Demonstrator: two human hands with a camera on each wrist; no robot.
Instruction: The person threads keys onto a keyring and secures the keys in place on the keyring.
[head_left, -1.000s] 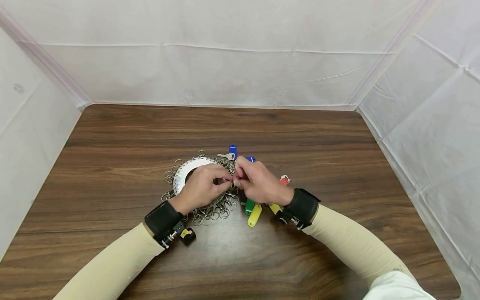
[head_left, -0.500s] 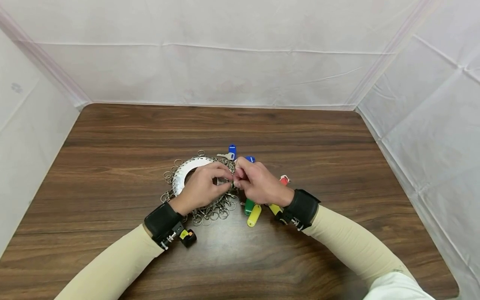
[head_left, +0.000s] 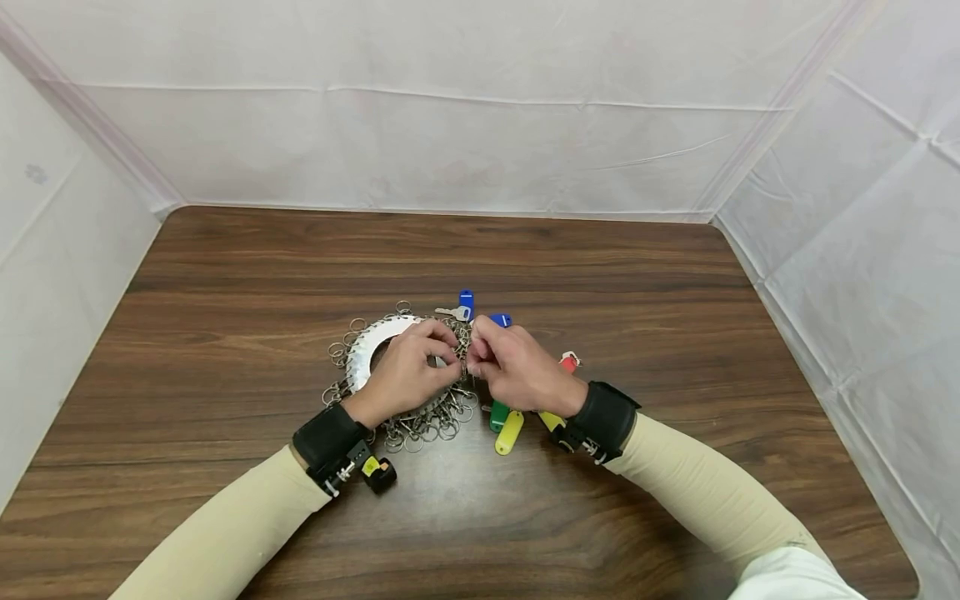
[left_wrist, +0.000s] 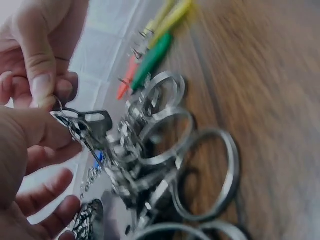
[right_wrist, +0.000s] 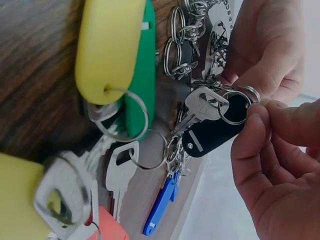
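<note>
Near the middle of the table (head_left: 225,250), a small split ring (right_wrist: 233,106) is pinched between the left hand (head_left: 408,371) and right hand (head_left: 517,367). Only the right wrist view reveals a silver key (right_wrist: 200,109) and black tag (right_wrist: 212,131) hanging from it. No writing can be read.

I see both hands meeting at the middle of the dark wooden counter (head_left: 225,333). My left hand (head_left: 405,371) lies over the flat metal disc hung with many split key rings (head_left: 367,340), which sits left of centre. My right hand (head_left: 517,367) is just right of it. A blue-tagged key (head_left: 463,304) lies beyond the hands; the yellow oval key tag (head_left: 509,431) and green key tag (head_left: 498,414) lie nearer, under the right hand.
</note>
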